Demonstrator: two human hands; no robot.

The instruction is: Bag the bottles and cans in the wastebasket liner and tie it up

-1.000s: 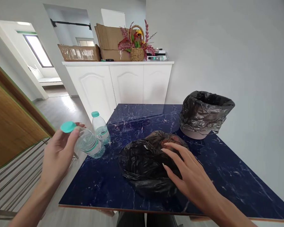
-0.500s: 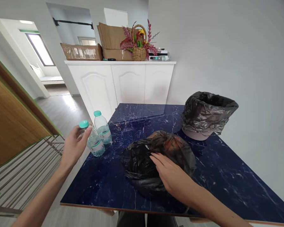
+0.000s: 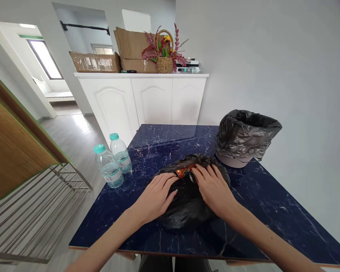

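Observation:
A black plastic bag (image 3: pixel 184 215) lies on the dark blue marbled table, its mouth parted at the top. Inside the opening show an orange wrapper or label (image 3: pixel 184 172) with dark lettering and the round end of a can (image 3: pixel 192 177). My left hand (image 3: pixel 158 194) rests on the bag's left side, thumb apart from its stretched fingers, fingertips beside the orange item. Spread across the right side is my right hand (image 3: pixel 215 189), fingers apart, the nearest fingertips by the can; its thumb is hidden. Two clear water bottles with teal caps, a nearer bottle (image 3: pixel 110 172) and a farther bottle (image 3: pixel 121 155), stand upright at the left edge.
A bin (image 3: pixel 234 161) lined with a black bag (image 3: pixel 243 139) stands at the table's back right. Behind is a white cabinet (image 3: pixel 151 98) with cardboard boxes (image 3: pixel 95 62) and a flower basket (image 3: pixel 164 65). A metal rack (image 3: pixel 45 211) stands left of the table (image 3: pixel 272 226).
My left hand has let go of the nearer bottle and moved right onto the bag. The bag's mouth is now parted, uncovering the orange item and can end. My right hand has shifted slightly up and right.

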